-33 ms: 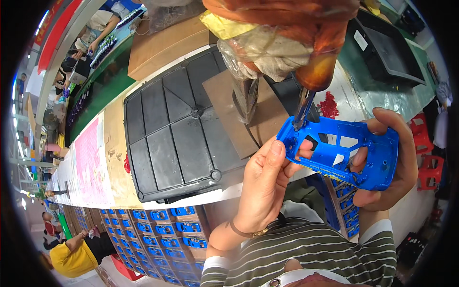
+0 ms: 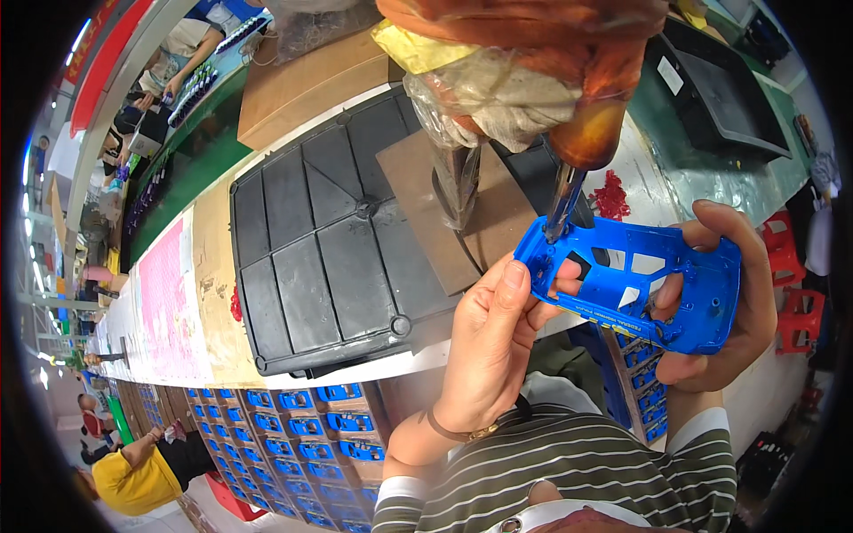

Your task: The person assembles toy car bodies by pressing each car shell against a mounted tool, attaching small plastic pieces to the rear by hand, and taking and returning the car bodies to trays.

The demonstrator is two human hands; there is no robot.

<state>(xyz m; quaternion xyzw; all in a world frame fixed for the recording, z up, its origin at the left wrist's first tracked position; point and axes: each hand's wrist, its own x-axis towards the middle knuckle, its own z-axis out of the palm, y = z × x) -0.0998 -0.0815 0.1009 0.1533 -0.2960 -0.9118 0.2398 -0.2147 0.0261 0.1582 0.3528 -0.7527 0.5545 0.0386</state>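
Observation:
Between my two hands is a blue plastic toy car body (image 2: 657, 253), its hollow underside turned up and its window cutouts showing. My left hand (image 2: 498, 333) pinches its left end, thumb on the rim and fingers beneath. Around the right end wraps my right hand (image 2: 751, 284), with fingers under the shell. A metal rod-shaped tool tip (image 2: 565, 200) comes down from an amber-coloured holder (image 2: 588, 133) and meets the inside of the car body near its left end. Whether it presses on a post there I cannot make out.
A black ribbed plastic panel (image 2: 355, 258) and a brown board (image 2: 426, 204) lie on the bench under the wrapped machine head (image 2: 524, 53). Small red parts (image 2: 610, 195) are heaped beyond the car body. Racks of blue car bodies (image 2: 302, 426) stand below the bench edge. A co-worker in yellow (image 2: 138, 480) is at lower left.

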